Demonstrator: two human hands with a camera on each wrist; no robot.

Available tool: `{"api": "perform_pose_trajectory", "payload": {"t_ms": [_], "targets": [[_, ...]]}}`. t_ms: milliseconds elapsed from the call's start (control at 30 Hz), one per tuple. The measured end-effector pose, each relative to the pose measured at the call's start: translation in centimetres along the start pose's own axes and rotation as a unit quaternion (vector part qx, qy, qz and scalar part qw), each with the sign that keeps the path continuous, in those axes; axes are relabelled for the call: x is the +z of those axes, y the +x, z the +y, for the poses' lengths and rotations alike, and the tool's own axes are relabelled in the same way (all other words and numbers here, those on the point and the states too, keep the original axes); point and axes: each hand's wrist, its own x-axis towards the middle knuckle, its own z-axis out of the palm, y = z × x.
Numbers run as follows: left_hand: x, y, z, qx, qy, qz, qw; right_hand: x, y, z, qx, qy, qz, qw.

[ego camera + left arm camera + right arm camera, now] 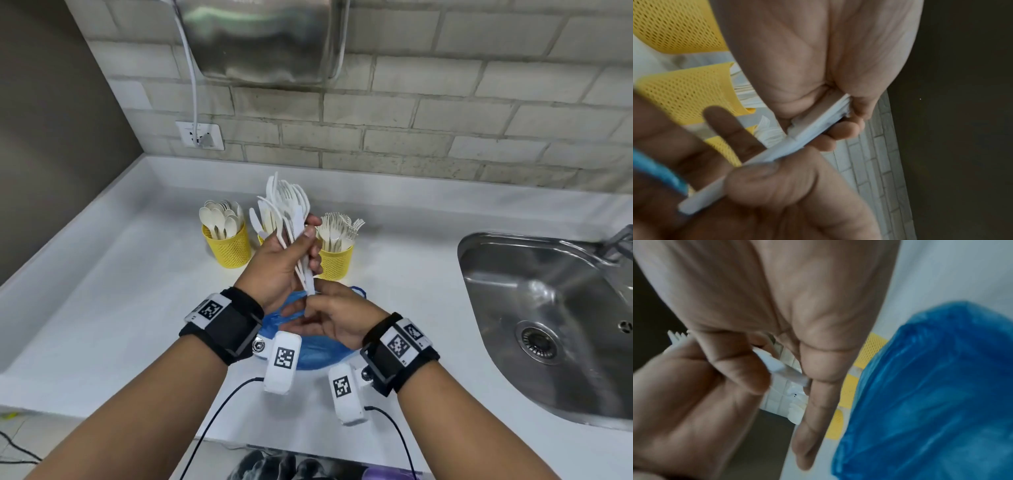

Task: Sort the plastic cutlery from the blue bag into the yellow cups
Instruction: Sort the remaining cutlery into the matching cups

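- The left hand (279, 263) grips a bundle of white plastic cutlery (287, 212) by the handles, fingers curled round them, with the fork and knife heads fanning upward above the blue bag (308, 349).
- The right hand (337, 317) is just above the blue bag, below the left hand; its thumb and forefinger pinch the lower end of one white handle (719, 185) sticking out of the bundle, the other fingers stretched out loosely.
- The blue bag lies crumpled on the white counter (102, 308), under both hands.
- Beyond the blue bag stand the yellow cups: the spoon cup (227, 245) behind and to its left, the fork cup (335, 260) behind and to its right.
- A third yellow cup (261, 239) shows between them, mostly hidden by the left hand; knife blades rise near it.
- A steel sink (548, 318) lies well to the right of the blue bag.
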Motion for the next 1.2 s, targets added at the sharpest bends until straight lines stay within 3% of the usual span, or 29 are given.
{"api": "perform_pose_trajectory", "payload": {"t_ms": [100, 233, 533, 700, 800, 900, 1000, 1200], "targets": [[0.0, -0.1, -0.8, -0.002, 0.072, -0.001, 0.997, 0.2, 0.3, -1.0, -0.047, 0.089, 0.005, 0.995], [0.0, -0.7, -1.9, -0.016, 0.154, -0.007, 0.988, 0.4, 0.5, -1.2, -0.073, 0.083, 0.019, 0.994], [-0.1, -1.0, -2.4, -0.034, 0.116, 0.011, 0.993, 0.7, 0.7, -1.2, -0.072, 0.107, 0.081, 0.988], [-0.3, -1.3, -2.6, -0.018, 0.104, 0.031, 0.994, 1.0, 0.6, -1.0, -0.072, 0.095, 0.076, 0.990], [-0.7, -1.1, -2.0, 0.013, 0.065, 0.048, 0.997, 0.9, 0.7, -0.8, -0.015, 0.067, 0.084, 0.994], [-1.1, -0.8, -1.2, 0.025, 0.024, 0.060, 0.998, 1.2, 0.7, -0.8, 0.046, 0.113, 0.073, 0.990], [-1.3, -1.0, -1.2, 0.014, 0.064, 0.048, 0.997, 1.6, 1.2, -1.3, 0.011, 0.171, 0.055, 0.984], [-2.7, -1.4, -0.4, 0.002, 0.122, 0.033, 0.992, 2.9, 2.2, -0.9, -0.015, 0.142, 0.058, 0.988]]}}
